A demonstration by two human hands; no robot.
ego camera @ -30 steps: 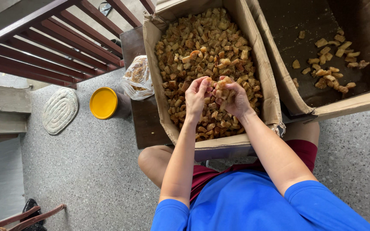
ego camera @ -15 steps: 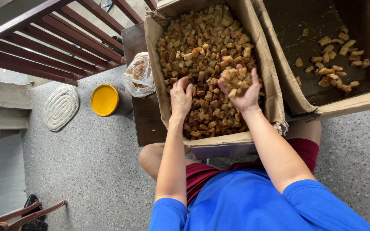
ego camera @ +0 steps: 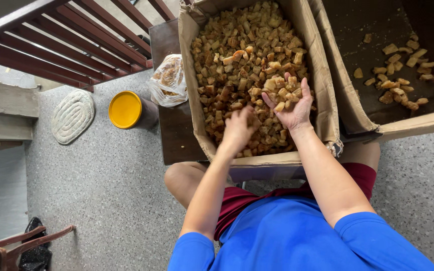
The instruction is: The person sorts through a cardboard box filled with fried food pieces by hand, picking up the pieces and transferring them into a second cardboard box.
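Observation:
A cardboard box (ego camera: 322, 90) lined with brown paper is full of small golden-brown fried pieces (ego camera: 237, 55). My right hand (ego camera: 290, 103) is held palm up over the box's near right side, cupping a heap of the pieces. Blurred and curled, my left hand (ego camera: 237, 130) reaches down into the pieces near the front of the box; what it holds is hidden. A second cardboard box (ego camera: 367, 120) stands to the right, holding only a scattering of similar pieces (ego camera: 403, 70).
The boxes rest on a dark low table (ego camera: 177, 135). A clear plastic bag (ego camera: 169, 80) of pieces sits at its left edge. A yellow-lidded container (ego camera: 125, 109) and an oval mat (ego camera: 72, 115) lie on the grey speckled floor. Red railing (ego camera: 76, 45) runs at top left.
My two hands were together over the pieces. The right one has since lifted a palmful and turned up. The left one has dropped lower and moved toward the front of the box.

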